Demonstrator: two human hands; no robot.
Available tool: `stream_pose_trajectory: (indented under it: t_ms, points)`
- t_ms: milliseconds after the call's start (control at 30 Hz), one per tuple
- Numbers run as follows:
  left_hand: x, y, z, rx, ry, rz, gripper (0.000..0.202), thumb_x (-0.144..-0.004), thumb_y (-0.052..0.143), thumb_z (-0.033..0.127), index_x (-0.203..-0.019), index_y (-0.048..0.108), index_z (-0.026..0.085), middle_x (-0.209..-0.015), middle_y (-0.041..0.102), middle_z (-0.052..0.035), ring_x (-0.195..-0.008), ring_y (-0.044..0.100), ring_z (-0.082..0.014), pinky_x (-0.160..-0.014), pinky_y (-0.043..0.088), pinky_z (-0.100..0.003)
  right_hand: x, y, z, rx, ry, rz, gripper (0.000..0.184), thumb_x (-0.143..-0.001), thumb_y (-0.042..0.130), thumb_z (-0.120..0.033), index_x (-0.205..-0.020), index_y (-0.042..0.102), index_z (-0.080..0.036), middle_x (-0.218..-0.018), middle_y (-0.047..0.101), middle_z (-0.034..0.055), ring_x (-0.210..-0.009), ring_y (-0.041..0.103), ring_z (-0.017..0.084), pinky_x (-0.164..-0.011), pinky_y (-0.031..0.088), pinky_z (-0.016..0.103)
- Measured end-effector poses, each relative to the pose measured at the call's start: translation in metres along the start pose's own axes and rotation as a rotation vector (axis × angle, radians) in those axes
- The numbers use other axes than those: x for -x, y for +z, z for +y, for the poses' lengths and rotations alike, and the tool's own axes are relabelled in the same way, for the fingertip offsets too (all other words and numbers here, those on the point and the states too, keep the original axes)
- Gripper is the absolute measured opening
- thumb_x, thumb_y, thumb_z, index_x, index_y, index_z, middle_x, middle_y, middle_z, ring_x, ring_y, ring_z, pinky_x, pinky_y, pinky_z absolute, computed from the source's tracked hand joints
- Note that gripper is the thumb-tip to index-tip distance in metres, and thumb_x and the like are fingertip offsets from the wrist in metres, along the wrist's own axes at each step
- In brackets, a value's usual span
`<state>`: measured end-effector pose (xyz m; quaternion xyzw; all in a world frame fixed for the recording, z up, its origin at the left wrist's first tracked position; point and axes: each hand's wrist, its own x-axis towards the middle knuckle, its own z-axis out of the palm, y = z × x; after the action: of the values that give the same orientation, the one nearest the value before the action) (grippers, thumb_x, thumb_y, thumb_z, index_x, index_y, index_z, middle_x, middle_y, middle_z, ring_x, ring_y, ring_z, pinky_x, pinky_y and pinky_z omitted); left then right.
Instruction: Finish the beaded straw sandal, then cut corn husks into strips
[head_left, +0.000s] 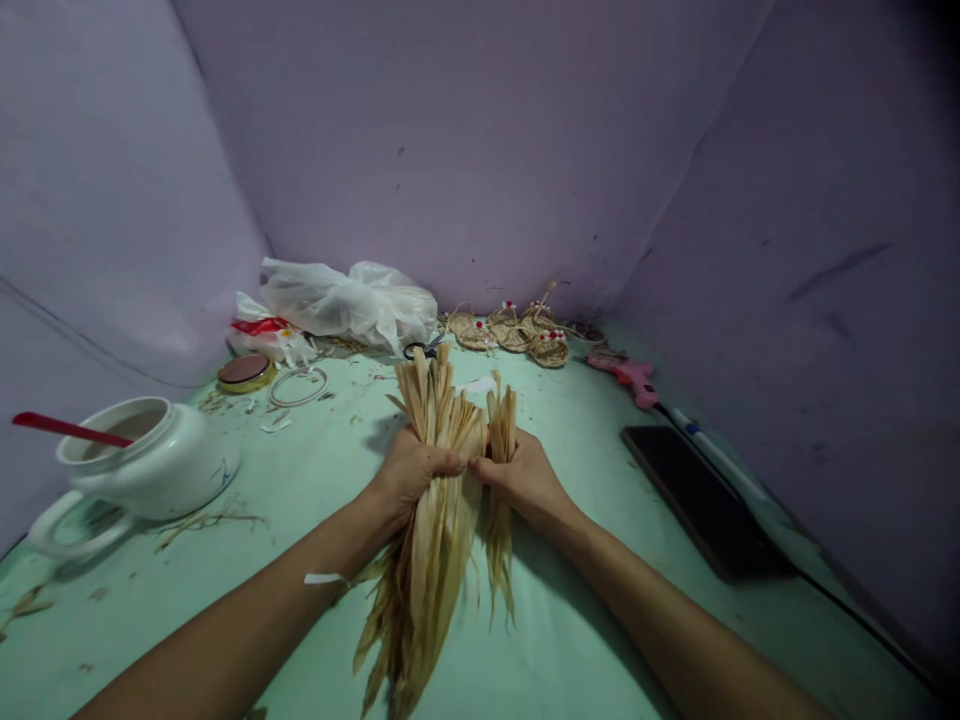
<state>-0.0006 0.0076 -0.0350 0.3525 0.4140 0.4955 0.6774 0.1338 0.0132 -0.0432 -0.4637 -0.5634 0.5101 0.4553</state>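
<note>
A thick bundle of dried corn husks [435,540] hangs upright in my left hand [412,468], whose fingers are wrapped round it with the thumb across the front. My right hand [529,480] is closed on a smaller bunch of husks [501,420] just beside the large bundle. The two thumbs nearly meet at the bundle's right side. Both bunches have blunt upper ends and ragged, tapering lower ends. The fingers behind the husks are hidden.
A white pot [161,455] with a red handle [71,430] stands left. Behind lie a plastic bag [352,300], scissors [424,348] and several woven ornaments [510,332]. At right are a pink glue gun [630,378] and a black phone [705,500] with a cable. Husk scraps litter the table.
</note>
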Motion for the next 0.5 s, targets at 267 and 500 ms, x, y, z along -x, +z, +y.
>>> stream_pose_trajectory:
  t_ms: [267,500]
  points:
    - [-0.001,-0.003,-0.001,0.005,0.044,-0.01,0.046,-0.045,0.067,0.007,-0.091,0.063,0.009,-0.076,0.067,-0.0066,-0.068,0.062,-0.0218,-0.063,0.051,-0.032,-0.004,-0.002,0.008,-0.117,0.114,0.213,0.017,-0.048,0.057,-0.006,-0.056,0.05,-0.019,-0.047,0.047,-0.0062,-0.044,0.041,0.008,-0.042,0.033,0.02]
    - [-0.003,-0.007,0.009,0.07,-0.069,0.137,0.038,-0.041,0.07,0.009,-0.078,0.06,0.01,-0.054,0.06,0.0009,-0.045,0.054,-0.0131,-0.048,0.046,-0.026,-0.023,-0.042,-0.009,-0.413,0.244,0.324,0.019,-0.051,0.056,-0.01,-0.063,0.045,-0.02,-0.047,0.052,-0.0025,-0.047,0.055,0.014,-0.042,0.045,0.023]
